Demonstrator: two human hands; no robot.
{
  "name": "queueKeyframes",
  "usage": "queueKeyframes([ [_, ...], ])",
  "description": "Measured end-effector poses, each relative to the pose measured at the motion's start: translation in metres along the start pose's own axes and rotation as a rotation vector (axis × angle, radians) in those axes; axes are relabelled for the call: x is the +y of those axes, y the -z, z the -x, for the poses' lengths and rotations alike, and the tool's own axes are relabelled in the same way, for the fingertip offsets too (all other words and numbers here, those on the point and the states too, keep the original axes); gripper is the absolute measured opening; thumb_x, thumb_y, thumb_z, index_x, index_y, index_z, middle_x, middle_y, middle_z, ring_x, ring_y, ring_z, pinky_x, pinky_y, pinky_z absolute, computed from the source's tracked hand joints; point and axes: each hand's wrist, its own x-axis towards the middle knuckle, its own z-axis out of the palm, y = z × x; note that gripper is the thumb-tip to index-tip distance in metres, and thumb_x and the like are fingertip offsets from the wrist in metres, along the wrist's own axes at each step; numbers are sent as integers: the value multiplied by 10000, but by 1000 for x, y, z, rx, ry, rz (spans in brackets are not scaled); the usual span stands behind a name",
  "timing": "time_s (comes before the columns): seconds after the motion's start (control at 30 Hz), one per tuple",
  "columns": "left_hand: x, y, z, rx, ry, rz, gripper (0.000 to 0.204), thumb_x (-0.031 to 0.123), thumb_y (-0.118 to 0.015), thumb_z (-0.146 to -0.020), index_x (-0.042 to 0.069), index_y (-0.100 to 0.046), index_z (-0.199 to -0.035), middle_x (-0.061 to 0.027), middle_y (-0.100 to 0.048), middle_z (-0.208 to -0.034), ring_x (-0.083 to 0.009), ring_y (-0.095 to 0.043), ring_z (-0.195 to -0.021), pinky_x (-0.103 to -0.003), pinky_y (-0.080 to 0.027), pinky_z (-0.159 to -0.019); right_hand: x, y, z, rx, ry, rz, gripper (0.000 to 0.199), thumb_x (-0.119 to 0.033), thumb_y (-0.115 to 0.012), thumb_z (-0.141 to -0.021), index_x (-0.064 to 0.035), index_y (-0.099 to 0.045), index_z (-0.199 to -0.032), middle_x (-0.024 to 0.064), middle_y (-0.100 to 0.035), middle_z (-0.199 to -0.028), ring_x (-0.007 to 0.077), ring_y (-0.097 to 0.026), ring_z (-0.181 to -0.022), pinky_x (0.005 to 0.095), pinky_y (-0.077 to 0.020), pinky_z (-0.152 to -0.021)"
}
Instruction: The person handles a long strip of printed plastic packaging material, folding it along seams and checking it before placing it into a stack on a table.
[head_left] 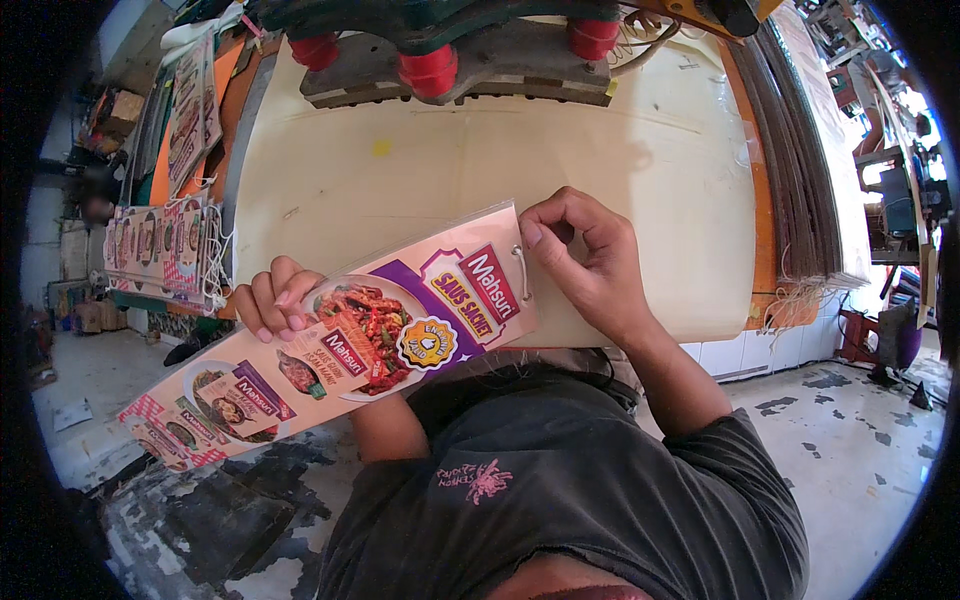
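Head view: a long printed card [335, 345] in the left fingers [268, 300], its end beside the right fingers [555, 255].
The left fingers curl over the card's far edge and grasp it, the left forearm passing beneath. The right thumb and forefinger bend together just beside the card's upper corner, next to a white string [523, 275] looped at that end; whether they pinch it, I cannot tell. From the right fingers, the card slants down past the left ones. Beyond both sets of fingers spreads a cream table [460, 185], with a green machine [400, 22] farther off. Left of the left fingers are other cards [155, 245]; well right of the right fingers stand brown boards [795, 150].
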Motion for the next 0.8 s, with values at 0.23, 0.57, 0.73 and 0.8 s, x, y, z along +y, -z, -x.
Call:
queueKeyframes([
  [0.23,1,-2,2,-16,24,16,314,5,-502,-987,126,-463,-700,-7,-435,-662,-140,-457,-768,-258,-473,-945,1,-1,-2,12,42,73,68,-54,-676,-935,12,-687,-937,92,-658,-888,141,-656,-778,284,-536,-695],
  [0.57,-6,-20,6,-23,10,-46,605,541,-492,-1055,144,-464,-600,8,-463,-568,-147,-495,-630,-294,-504,-746,3,-4,-2,158,16,144,90,-65,-698,-882,-7,-630,-880,92,-654,-844,168,-659,-733,301,-542,-676],
  [0.73,-14,-37,6,-96,19,-160,680,618,-363,-1068,174,-427,-556,24,-471,-491,-147,-447,-500,-307,-481,-652,4,-3,-1,195,14,154,99,-65,-705,-869,-12,-622,-865,79,-644,-816,153,-655,-707,300,-542,-661],
  [0.8,-13,-40,7,-151,29,-209,695,637,-326,-1067,181,-416,-551,24,-484,-487,-138,-439,-493,-305,-467,-633,3,-4,-1,200,-15,156,100,-63,-709,-865,-16,-621,-859,73,-640,-808,142,-651,-698,295,-540,-644],
])
